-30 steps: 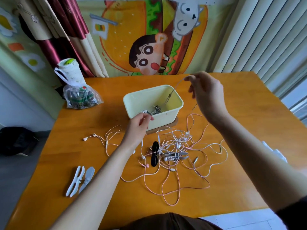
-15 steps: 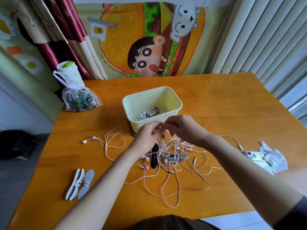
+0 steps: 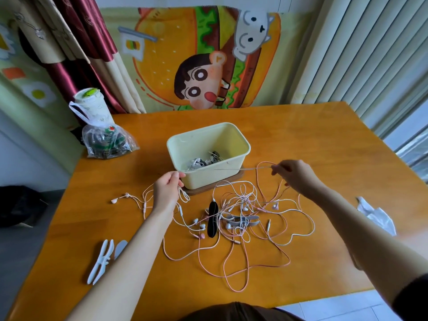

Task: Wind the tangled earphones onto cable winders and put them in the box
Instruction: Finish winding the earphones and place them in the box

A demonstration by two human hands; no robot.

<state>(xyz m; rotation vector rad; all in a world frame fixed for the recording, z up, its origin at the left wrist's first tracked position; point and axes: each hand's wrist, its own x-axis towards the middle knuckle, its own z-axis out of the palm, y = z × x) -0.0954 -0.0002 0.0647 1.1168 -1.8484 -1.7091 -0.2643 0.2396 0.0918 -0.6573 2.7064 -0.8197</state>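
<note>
On the orange desk (image 3: 301,135), far left near the front edge, a white cable winder (image 3: 100,262) lies beside a grey winder (image 3: 120,249). The left hand (image 3: 168,191), just in front of the pale yellow box (image 3: 208,181), has a narrow grip pinching an earphone cable (image 3: 222,169). The cable runs taut across the box's near wall to the right hand (image 3: 296,177), whose grip pinches it too. Wound earphones (image 3: 201,162) lie in the box. Nearer the person, tangled earphones (image 3: 243,214) sprawl around a black winder (image 3: 213,218).
</note>
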